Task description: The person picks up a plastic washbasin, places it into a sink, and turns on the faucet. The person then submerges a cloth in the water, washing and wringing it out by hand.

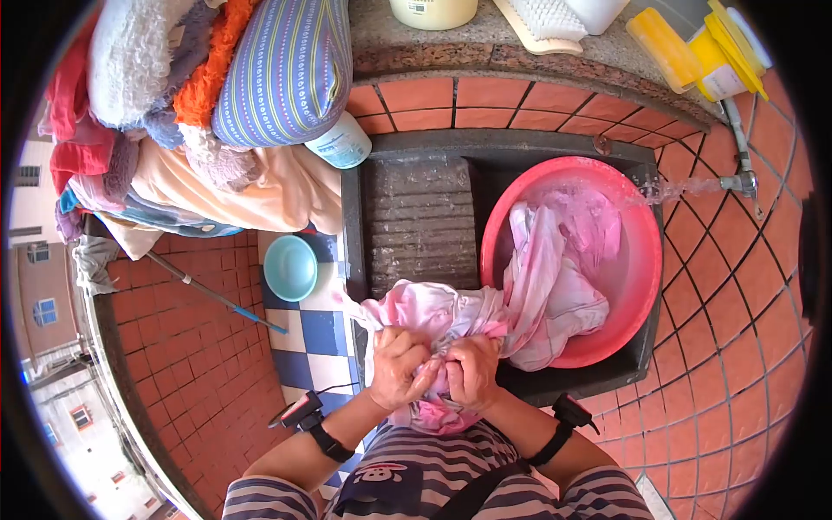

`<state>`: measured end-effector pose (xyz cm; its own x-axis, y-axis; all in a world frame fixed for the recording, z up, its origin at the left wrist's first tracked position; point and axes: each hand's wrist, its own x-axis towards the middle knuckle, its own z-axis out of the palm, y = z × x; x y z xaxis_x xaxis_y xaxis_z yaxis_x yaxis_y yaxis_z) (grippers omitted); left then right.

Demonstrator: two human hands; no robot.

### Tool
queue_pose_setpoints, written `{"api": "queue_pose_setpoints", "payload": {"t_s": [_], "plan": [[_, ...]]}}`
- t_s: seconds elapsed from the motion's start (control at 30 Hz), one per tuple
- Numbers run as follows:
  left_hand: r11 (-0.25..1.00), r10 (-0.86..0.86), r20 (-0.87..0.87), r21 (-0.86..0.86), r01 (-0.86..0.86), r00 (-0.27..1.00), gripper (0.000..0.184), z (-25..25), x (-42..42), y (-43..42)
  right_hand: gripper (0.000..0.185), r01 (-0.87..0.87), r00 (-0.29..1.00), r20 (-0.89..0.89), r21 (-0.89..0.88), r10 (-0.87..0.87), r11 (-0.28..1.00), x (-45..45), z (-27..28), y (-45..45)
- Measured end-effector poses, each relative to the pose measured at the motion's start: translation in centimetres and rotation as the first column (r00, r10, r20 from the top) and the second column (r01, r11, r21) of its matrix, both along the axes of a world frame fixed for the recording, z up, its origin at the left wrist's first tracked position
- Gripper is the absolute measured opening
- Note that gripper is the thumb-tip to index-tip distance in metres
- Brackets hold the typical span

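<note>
A wet pink-and-white cloth [438,309] is bunched up at the front edge of the dark stone sink. My left hand [399,366] is closed on it, knuckles up. Close beside it, my right hand [473,367] grips the same cloth, the two hands nearly touching. From there the fabric runs right, over the rim of a pink basin [648,299], and part of it lies soaking in the water inside. A ribbed washboard surface [420,221] of the sink lies just beyond the bunched cloth. Whether the cloth is one piece or several I cannot tell.
Water streams from a metal tap [741,183] into the basin. A scrubbing brush [548,19] and a yellow container [719,69] stand on the stone ledge [416,56]. Piled fabrics and a striped pillow [283,74] are at left. A light-blue bowl [291,268] sits lower, beside the sink.
</note>
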<state>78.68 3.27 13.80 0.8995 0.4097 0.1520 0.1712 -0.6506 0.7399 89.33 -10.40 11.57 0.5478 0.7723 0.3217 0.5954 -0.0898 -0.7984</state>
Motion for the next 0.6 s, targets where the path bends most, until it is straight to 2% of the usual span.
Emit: {"api": "queue_pose_setpoints", "payload": {"t_s": [0.03, 0.07, 0.1, 0.13, 0.17, 0.2, 0.23, 0.27, 0.3, 0.33, 0.37, 0.4, 0.47, 0.5, 0.53, 0.57, 0.6], "plan": [[0.998, 0.054, 0.058, 0.032, -0.056, 0.997, 0.016, -1.7, 0.6, 0.3, 0.013, -0.068, 0.991, 0.113, 0.01, 0.066, 0.998, 1.1, -1.0, 1.5], [0.982, 0.182, 0.053, 0.032, -0.184, 0.982, 0.015, -4.6, 2.6, 1.6, 0.011, -0.12, 0.992, 0.042, 0.032, 0.119, 0.992, 3.3, -4.3, 4.5], [0.952, 0.246, 0.057, 0.172, -0.252, 0.968, 0.019, -7.9, 6.1, 4.8, 0.01, -0.067, 0.997, 0.04, 0.016, 0.067, 0.998, 6.2, -6.1, 8.8], [0.923, 0.343, 0.016, 0.18, -0.34, 0.939, 0.023, -10.3, 9.5, 8.4, 0.01, 0.052, 0.996, 0.068, -0.007, -0.051, 0.999, 8.3, -7.2, 13.0], [0.857, 0.44, 0.007, 0.295, -0.422, 0.898, 0.023, -13.0, 12.5, 11.1, 0.013, 0.22, 0.972, 0.096, -0.065, -0.213, 0.973, 9.6, -6.9, 16.1], [0.749, 0.578, 0.002, 0.396, -0.531, 0.816, 0.022, -12.8, 14.4, 11.8, 0.018, 0.324, 0.94, 0.159, -0.149, -0.301, 0.934, 10.5, -6.5, 17.6], [0.704, 0.606, -0.021, 0.481, -0.523, 0.795, 0.029, -12.9, 14.3, 11.5, 0.027, 0.382, 0.91, 0.219, -0.116, -0.352, 0.917, 10.5, -6.3, 17.7], [0.714, 0.599, -0.039, 0.477, -0.512, 0.8, 0.029, -12.9, 12.7, 10.7, 0.027, 0.388, 0.91, 0.213, -0.133, -0.356, 0.912, 9.4, -5.9, 16.3], [0.875, 0.43, -0.015, 0.253, -0.413, 0.903, 0.026, -13.1, 10.6, 10.3, 0.032, 0.343, 0.932, 0.235, -0.326, -0.276, 0.881, 8.2, -5.1, 14.3], [0.967, 0.252, 0.058, 0.024, -0.254, 0.966, 0.024, -12.9, 8.6, 9.9, 0.038, 0.295, 0.95, 0.242, -0.503, -0.196, 0.812, 7.2, -4.0, 12.4], [0.92, 0.144, -0.001, -0.368, -0.135, 0.99, 0.024, -6.6, 6.3, 7.9, 0.041, 0.177, 0.981, 0.152, -0.485, -0.117, 0.856, 5.8, -1.5, 9.5], [0.972, 0.07, -0.01, -0.225, -0.07, 0.998, 0.022, -4.3, 3.5, 6.3, 0.045, 0.056, 0.997, 0.068, -0.451, -0.029, 0.89, 4.2, 1.4, 6.5], [0.993, 0.058, 0.02, -0.103, -0.056, 0.998, 0.017, 0.4, -0.3, 2.2, 0.042, 0.111, 0.981, 0.187, -0.316, -0.053, 0.942, 0.6, 4.2, 2.1], [0.99, 0.096, 0.066, -0.107, -0.088, 0.993, 0.017, 0.0, -1.1, 0.6, 0.042, 0.108, 0.981, 0.186, -0.321, -0.05, 0.941, 1.0, 2.9, 1.9], [0.994, 0.099, 0.136, -0.066, -0.091, 0.986, 0.016, -1.5, -0.5, 0.1, 0.037, 0.066, 0.981, 0.195, -0.213, -0.024, 0.975, 1.3, 0.4, 1.9], [0.99, 0.142, 0.128, -0.041, -0.138, 0.982, 0.018, -3.9, 1.5, 1.1, 0.032, 0.023, 0.979, 0.205, -0.102, -0.001, 0.994, 1.2, -2.1, 1.9], [0.983, 0.186, 0.127, -0.012, -0.185, 0.974, 0.021, -6.8, 5.1, 3.6, 0.023, 0.019, 0.975, 0.224, -0.097, 0.003, 0.995, 5.3, -4.4, 5.8]]}}
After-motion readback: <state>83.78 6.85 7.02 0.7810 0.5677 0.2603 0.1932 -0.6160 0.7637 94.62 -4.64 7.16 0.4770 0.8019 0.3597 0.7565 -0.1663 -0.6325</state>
